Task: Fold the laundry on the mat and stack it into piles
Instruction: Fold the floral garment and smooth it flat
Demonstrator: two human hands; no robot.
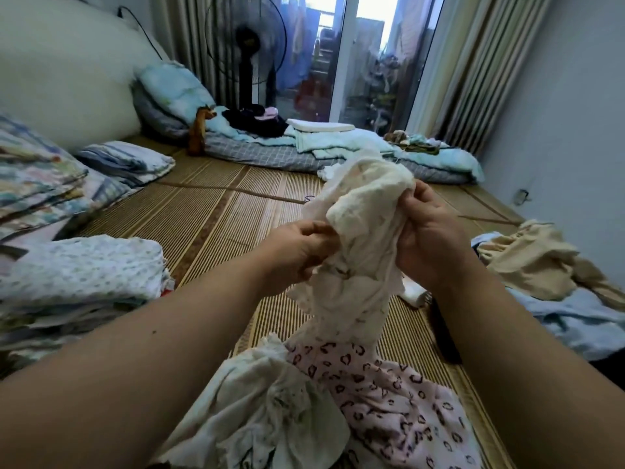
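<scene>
I hold a crumpled cream-white garment (362,231) up above the woven bamboo mat (216,214). My left hand (301,248) pinches its left edge and my right hand (429,231) grips its right side. The cloth hangs down to an unfolded heap in front of me: a pink leopard-print piece (389,387) and a pale, faintly printed piece (267,397). A stack of folded laundry (81,275) with a dotted white top lies at my left.
Unfolded beige cloth (531,262) and light blue cloth (568,319) lie at the right. Pillows (125,160) and folded bedding (33,184) are at the left. A thin grey mattress (270,154) with blankets and a standing fan (247,55) are by the glass door.
</scene>
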